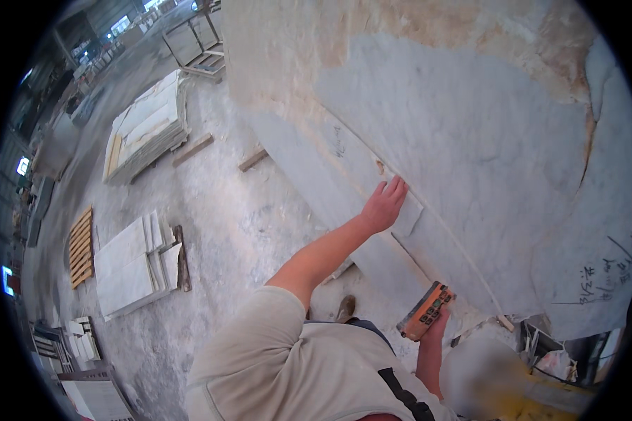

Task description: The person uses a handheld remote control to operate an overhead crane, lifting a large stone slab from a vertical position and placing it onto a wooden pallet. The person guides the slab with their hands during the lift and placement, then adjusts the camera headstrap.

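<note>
My left hand (386,205) reaches forward to the long edge of a large grey-white stone slab (463,154). Its fingers are bent and gripping at that edge, next to a small brown spot; the fingertips are partly hidden. A paler stone piece (316,151) with dark handwriting lies along the near side of this edge. Closer to my body, my right hand (437,326) is closed around an orange remote control (425,312) with dark buttons, held tilted beside the slab's near end.
At left on the dusty floor are two stacks of stone slabs (151,116) (130,270), a wooden pallet (81,247) and timber beams (253,158). A metal frame (203,52) stands farther back. Scraps (555,361) and a blurred yellow object (541,396) are at lower right.
</note>
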`<state>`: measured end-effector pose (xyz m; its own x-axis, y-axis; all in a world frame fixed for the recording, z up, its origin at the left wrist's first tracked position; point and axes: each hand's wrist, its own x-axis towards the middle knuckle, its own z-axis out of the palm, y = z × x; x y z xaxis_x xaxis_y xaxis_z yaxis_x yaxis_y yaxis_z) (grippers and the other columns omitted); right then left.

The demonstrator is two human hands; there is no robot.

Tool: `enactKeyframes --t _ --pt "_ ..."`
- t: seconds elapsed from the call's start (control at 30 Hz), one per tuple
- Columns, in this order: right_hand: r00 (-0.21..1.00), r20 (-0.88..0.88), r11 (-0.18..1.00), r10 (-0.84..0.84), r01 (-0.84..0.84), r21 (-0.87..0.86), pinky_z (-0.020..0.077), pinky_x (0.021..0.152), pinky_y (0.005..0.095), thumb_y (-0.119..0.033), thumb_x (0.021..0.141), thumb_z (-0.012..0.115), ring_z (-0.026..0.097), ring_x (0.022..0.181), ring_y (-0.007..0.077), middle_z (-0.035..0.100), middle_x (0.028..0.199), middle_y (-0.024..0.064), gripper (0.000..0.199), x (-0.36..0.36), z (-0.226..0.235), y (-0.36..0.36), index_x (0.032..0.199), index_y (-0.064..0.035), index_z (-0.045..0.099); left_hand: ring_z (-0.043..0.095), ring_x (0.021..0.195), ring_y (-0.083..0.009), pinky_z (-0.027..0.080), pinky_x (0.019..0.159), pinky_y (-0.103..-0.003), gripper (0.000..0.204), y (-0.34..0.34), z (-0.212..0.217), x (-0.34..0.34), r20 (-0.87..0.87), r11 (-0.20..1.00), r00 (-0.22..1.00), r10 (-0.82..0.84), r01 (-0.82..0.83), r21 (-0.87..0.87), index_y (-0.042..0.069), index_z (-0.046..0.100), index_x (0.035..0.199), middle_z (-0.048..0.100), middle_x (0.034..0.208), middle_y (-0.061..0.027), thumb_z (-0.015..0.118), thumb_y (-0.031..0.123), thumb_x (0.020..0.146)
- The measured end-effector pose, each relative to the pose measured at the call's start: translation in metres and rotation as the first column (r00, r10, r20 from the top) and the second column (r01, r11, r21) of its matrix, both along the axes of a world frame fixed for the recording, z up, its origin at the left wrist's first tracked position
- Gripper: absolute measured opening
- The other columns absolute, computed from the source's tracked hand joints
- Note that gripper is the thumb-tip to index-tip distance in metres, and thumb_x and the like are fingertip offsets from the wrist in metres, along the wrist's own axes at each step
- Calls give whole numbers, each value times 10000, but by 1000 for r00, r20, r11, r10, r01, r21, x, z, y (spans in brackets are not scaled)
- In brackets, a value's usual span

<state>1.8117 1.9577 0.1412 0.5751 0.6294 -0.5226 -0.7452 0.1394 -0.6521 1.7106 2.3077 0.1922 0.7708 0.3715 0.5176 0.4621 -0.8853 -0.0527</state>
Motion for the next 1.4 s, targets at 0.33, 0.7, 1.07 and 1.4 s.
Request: enactKeyframes --t 0.33,0.7,1.07,1.4 --pt "850 523 996 57 -88 34 522 711 315 -300 877 528 609 804 156 596 943 39 296 24 97 77 1082 -87 535 324 1311 -302 319 1000 -487 643 -21 6 -47 -21 999 1000 -12 11 -49 -40 407 1299 394 1340 -200 551 166 707" --pt "765 643 976 -33 -114 185 499 638 276 -178 823 528 593 703 117 593 865 30 295 35 69 135 1072 -21 548 374 1265 -299 366 949 -459 654 -32 2 -73 0 1000 1000 -3 3 11 -39 425 1283 416 1327 -198 574 158 677" --pt "834 551 968 -18 -123 218 514 540 276 -174 837 520 610 617 122 602 790 29 226 23 45 168 1002 -24 554 369 1273 -287 363 951 -447 662 -38 7 -86 -47 1000 999 -1 1 0 -27 415 1299 414 1331 -187 578 182 693" --pt "874 486 984 22 -106 145 525 589 292 -184 852 518 624 664 136 613 826 36 261 13 36 172 1059 -32 561 329 1308 -305 334 983 -483 668 -32 -5 -85 -68 998 997 -30 27 -49 -32 394 1308 379 1355 -205 579 182 702"
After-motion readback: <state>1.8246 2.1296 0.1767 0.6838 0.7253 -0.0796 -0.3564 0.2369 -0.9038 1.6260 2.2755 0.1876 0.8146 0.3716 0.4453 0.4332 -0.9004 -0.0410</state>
